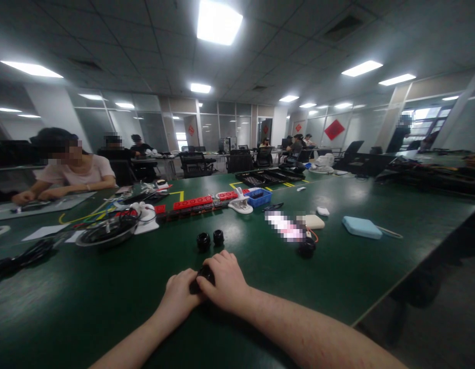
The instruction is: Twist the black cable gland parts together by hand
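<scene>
Near the front of the green table (137, 292), both my hands are closed around a glossy black round fitting (206, 275). My left hand (181, 292) grips it from the left, with the fingers wrapped about it. From the right and above, my right hand (226, 281) holds the same piece, its thumb across the near side. Much of the fitting is hidden by the fingers. Just beyond my hands stand two short black ribbed fittings, a larger one (202, 241) on the left and a smaller one (218, 237) beside it.
A metal bowl (83, 238) with black cable lies left, near a white device (147, 218). Red blocks (192, 203), a white stand (241, 204) and a blue basket (269, 199) sit farther back. To the right are a lit phone (283, 225) and a light-blue case (360, 227). A person (93, 174) sits left.
</scene>
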A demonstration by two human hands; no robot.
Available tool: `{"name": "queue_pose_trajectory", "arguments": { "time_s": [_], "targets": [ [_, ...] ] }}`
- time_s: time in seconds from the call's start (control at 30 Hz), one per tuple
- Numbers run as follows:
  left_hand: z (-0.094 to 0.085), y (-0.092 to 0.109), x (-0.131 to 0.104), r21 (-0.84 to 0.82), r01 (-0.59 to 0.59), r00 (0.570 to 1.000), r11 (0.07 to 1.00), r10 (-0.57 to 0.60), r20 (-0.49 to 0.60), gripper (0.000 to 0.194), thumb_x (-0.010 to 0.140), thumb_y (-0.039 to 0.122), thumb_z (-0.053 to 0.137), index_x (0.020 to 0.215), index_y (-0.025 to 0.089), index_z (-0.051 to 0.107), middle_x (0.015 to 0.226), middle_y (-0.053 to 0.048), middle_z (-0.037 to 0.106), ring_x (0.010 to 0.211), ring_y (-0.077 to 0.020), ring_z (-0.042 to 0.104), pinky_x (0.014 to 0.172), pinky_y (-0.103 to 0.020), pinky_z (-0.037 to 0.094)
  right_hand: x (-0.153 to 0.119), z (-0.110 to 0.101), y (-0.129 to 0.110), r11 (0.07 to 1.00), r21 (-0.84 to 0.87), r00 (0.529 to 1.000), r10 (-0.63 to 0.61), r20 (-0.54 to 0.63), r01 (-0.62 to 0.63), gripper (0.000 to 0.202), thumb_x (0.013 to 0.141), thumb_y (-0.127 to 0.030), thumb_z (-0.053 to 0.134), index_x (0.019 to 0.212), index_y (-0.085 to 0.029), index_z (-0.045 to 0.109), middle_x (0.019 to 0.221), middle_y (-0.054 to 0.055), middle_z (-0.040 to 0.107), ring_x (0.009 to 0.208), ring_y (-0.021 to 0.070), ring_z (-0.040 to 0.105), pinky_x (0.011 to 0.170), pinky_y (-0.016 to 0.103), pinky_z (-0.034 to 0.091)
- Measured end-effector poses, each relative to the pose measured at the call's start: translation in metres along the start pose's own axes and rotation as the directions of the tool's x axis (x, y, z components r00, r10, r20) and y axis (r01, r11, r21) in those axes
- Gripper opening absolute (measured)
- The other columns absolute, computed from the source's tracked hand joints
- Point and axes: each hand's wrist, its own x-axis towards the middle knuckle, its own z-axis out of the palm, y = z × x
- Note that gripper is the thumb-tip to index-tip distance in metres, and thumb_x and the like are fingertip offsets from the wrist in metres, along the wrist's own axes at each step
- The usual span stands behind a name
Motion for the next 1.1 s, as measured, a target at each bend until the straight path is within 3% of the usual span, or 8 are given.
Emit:
{"name": "queue_pose_trajectory", "arguments": {
  "time_s": [0.33, 0.67, 1.1],
  "targets": [
    [0.003, -0.002, 0.003, 0.042, 0.014, 1.0, 0.999, -0.014, -0.004, 0.014, 0.065, 0.032, 0.055, 0.07, 0.019, 0.057, 0.079, 0.0, 0.058, 0.078, -0.0175, 0.053, 0.07, -0.026, 0.036, 0.003, -0.001, -0.001, 0.999, 0.021, 0.999, -0.043, 0.006, 0.043, 0.019, 0.075, -0.026, 0.051, 0.091, -0.017, 0.056, 0.086, 0.004, 0.058, 0.082, 0.0177, 0.042, 0.071, 0.03, 0.03],
    [-0.004, 0.004, -0.001, 0.05, 0.042, 0.998, 0.998, -0.044, 0.04, 0.013, 0.073, 0.025, 0.047, 0.083, 0.02, 0.055, 0.091, -0.001, 0.06, 0.086, -0.0173, 0.054, 0.081, -0.029, 0.035, 0.003, -0.008, -0.012, 0.982, -0.052, 0.983, -0.178, 0.043, 0.18, 0.021, 0.078, -0.038, 0.05, 0.077, -0.017, 0.055, 0.081, 0.003, 0.058, 0.082, 0.018, 0.04, 0.075, 0.033, 0.028],
    [0.003, -0.002, 0.006, 0.102, 0.059, 0.996, 0.993, -0.065, 0.055, 0.014, 0.074, 0.024, 0.046, 0.082, 0.02, 0.057, 0.09, -0.001, 0.06, 0.088, -0.0178, 0.053, 0.081, -0.03, 0.035, 0.002, -0.007, -0.011, 0.957, -0.105, 0.962, -0.267, 0.056, 0.271, 0.032, 0.076, -0.047, 0.05, 0.081, -0.016, 0.056, 0.083, 0.004, 0.057, 0.086, 0.0198, 0.039, 0.083, 0.036, 0.026]
  ]
}}
